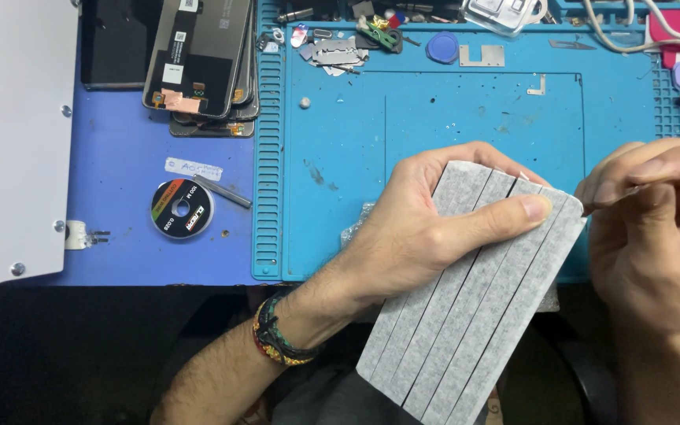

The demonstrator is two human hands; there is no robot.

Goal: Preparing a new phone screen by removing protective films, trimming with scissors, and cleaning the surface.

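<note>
Gripping a grey sheet of adhesive strips (466, 299) from beneath, thumb clamped across its top, the left hand (411, 236) steadies it while the right hand (655, 236) pinches at its upper corner. A hasty pull could tear or crease a strip.

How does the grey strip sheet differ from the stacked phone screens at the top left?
The grey strip sheet is pale, cut into long parallel strips, and held tilted by the left hand, with the right hand at its top corner. The phone screens are dark, glossy, and lie untouched in a stack on the purple mat. Both are flat rectangles.
</note>
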